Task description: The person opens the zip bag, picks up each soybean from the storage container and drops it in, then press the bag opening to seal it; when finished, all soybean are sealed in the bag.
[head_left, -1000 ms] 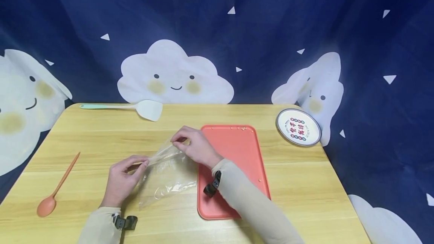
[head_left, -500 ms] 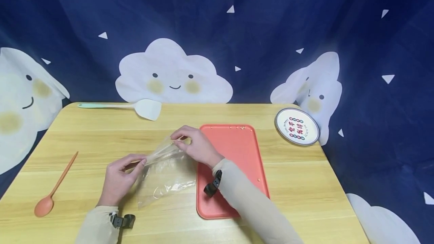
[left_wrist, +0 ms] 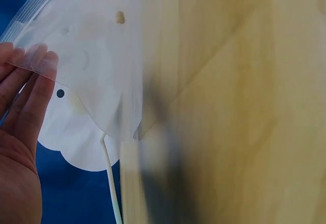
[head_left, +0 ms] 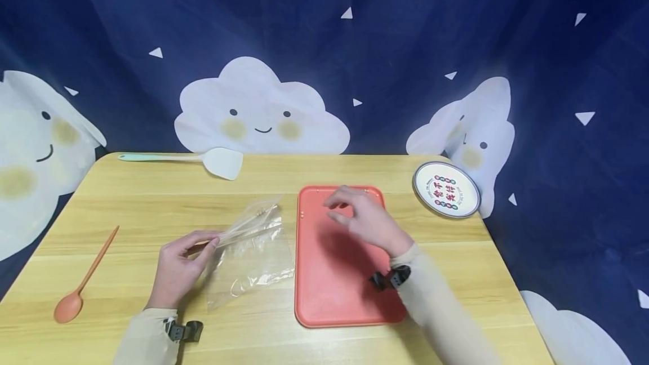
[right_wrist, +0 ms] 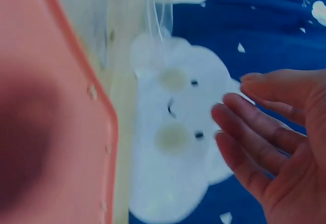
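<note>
My left hand (head_left: 179, 266) pinches the mouth of a clear plastic zip bag (head_left: 253, 261) between thumb and fingers. The left wrist view also shows these fingers (left_wrist: 35, 96) at the bag's ribbed edge. A few small beige bits (head_left: 261, 212) show at the bag's upper part; one beige clump (left_wrist: 120, 17) is plain up close. Over the red tray (head_left: 324, 292) hovers my right hand (head_left: 367, 219), fingers loosely bent and holding nothing. Small crumbs (head_left: 302, 214) lie along the tray's left edge, and others (right_wrist: 91, 91) appear by its rim in the right wrist view.
A white spatula (head_left: 223, 163) with a mint handle lies at the table's back left. An orange spoon (head_left: 68, 307) rests at the left. At the back right corner is a round white plate (head_left: 446, 190). A blue cloud-print curtain (head_left: 380, 44) hangs behind the wooden table (head_left: 441, 320).
My right hand has let go of the bag's mouth and moved right, over the tray. The left hand keeps its pinch, and the bag's upper right corner has sagged open.
</note>
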Demonstrator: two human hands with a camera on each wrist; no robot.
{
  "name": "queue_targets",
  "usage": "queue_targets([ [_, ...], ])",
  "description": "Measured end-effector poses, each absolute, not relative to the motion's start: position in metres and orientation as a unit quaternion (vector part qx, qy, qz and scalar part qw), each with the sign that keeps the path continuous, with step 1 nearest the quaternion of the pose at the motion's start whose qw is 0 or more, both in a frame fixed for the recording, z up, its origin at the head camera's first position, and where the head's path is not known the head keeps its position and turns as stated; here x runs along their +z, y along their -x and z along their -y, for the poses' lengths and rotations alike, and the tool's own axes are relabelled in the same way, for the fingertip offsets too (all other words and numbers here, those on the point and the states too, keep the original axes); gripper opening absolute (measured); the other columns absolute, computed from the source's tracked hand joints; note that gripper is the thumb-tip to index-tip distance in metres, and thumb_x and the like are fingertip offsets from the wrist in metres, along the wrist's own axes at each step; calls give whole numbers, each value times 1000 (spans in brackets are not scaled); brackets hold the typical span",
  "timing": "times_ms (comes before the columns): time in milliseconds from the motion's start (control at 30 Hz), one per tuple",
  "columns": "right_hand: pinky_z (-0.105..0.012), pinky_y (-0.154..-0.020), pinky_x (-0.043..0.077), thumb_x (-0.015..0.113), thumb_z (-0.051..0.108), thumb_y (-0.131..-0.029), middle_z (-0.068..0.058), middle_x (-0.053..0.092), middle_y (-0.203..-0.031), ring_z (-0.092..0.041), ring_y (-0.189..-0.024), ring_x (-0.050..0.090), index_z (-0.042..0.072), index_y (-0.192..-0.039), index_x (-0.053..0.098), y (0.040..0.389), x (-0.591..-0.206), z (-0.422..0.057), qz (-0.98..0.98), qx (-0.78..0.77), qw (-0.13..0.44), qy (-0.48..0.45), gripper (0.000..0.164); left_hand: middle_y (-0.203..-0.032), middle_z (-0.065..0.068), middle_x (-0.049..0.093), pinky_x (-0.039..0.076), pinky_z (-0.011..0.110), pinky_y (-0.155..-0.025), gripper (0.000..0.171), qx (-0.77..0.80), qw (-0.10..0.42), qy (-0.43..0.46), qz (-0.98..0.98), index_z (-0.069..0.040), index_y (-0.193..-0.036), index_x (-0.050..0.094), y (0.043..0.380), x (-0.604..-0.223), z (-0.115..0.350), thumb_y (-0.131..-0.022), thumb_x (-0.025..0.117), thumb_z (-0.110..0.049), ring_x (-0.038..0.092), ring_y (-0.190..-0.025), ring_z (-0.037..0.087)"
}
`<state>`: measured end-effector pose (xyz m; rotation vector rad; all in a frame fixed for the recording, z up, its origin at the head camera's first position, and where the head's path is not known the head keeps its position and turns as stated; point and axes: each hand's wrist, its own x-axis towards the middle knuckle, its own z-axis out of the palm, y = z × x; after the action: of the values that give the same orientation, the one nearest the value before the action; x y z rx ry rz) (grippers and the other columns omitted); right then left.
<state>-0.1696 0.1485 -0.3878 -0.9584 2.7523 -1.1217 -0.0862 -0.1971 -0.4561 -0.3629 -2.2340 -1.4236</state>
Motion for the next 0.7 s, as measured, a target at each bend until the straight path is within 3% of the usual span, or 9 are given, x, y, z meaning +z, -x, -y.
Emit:
queue_targets([
  [200,-38,-90,54,73,11,-89,2,67,-101,-16,-96,62,11,-103,70,156,-389,-195,-906,-300,9,297,15,-91,21,71,58,19,-77,22,-513,238,139,813,9,-90,71,93,-477,205,-74,70,25,65,-88,-2],
  [467,-38,-73,58,76,5,-86,0,67,-93,-18,-81,63,9,-100,70,132,-413,-235,-914,-273,39,296,16,-93,18,72,58,21,-78,20,-523,235,145,806,7,-93,72,96,-487,211,-77,71,20,67,-88,2],
  [700,-36,-75,58,78,5,-82,4,65,-91,-15,-83,62,10,-97,69,121,-432,-246,-933,-216,67,279,18,-93,18,72,58,21,-78,21,-527,234,140,805,6,-93,72,95,-486,212,-77,71,21,67,-88,3],
])
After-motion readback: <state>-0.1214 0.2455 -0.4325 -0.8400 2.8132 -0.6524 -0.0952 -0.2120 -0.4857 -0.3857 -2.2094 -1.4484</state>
